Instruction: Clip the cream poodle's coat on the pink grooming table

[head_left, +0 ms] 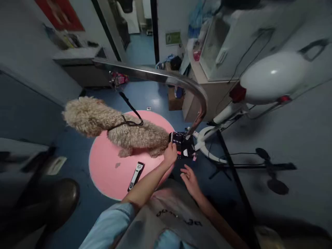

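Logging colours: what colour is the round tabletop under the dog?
The tabletop is pink, shown in the head view.

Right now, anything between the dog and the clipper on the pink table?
Just bare tabletop, as the head view shows. A small grey patch sits left of that stretch, between neither the dog nor the clipper.
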Available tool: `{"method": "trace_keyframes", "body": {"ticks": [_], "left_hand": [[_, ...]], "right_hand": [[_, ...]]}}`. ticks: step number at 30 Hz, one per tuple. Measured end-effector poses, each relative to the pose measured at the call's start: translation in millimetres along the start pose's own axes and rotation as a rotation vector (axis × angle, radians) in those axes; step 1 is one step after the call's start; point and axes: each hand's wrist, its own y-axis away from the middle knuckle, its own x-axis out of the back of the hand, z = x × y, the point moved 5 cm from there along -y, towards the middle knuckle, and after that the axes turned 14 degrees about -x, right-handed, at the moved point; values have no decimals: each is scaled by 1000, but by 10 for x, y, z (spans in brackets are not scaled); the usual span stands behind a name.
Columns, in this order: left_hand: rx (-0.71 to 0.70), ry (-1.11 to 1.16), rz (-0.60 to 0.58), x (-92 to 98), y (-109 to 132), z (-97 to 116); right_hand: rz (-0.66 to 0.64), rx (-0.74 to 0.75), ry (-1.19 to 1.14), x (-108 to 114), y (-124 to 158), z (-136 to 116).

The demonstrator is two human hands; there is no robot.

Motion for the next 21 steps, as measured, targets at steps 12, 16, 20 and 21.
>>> {"method": "trace_keyframes", "body": {"ticks": [12,16,20,21], "left_hand": [[-85,-301,65,-43,27,-43],[-99,-298,59,-39,-46,-60],[-142,-363,102,313,241,-367],[-121,-433,119,467,405,-528]], "right_hand": [[-261,-321,-314,-311,-168,-271],[-256,-352,-362,-317,-155,-353],[-246,-362,-292,-267,-178,-270],[-249,-370,-250,-258,-184,-215]]}}
